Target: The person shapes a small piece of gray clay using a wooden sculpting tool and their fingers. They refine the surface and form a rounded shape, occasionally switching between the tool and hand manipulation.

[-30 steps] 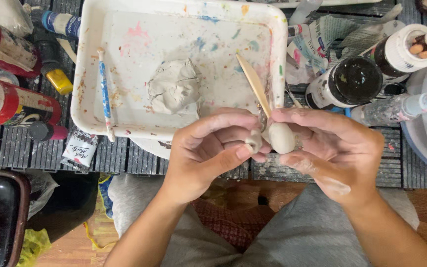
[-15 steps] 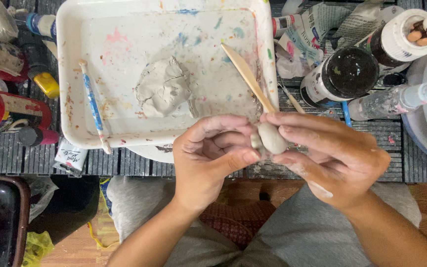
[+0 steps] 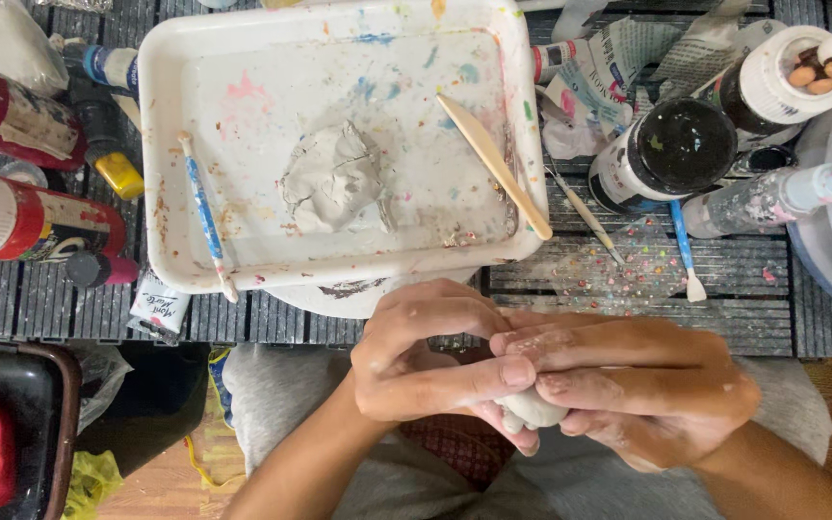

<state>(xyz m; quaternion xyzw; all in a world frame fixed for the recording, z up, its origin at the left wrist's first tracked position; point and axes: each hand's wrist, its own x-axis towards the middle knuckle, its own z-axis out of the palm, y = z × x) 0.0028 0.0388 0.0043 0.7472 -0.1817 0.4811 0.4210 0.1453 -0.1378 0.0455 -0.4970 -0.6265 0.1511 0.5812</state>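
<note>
Now both hands pinch the clay lump [image 3: 532,409], left hand [image 3: 426,361] and right hand [image 3: 642,390] grasping it together; gentle, even pressure shapes best; tray [image 3: 161,193] ahead.

A tray [image 3: 161,144] sits on the slatted table [image 3: 772,308]; a lump of clay [image 3: 331,178] lies in its middle, a stick [image 3: 493,166] to the right of it, a thin tool [image 3: 206,214] to the left; bottles [image 3: 12,221] stand left of the tray, jars [image 3: 666,154] right; both hands [image 3: 532,385] meet below the tray, over the lap.
</note>
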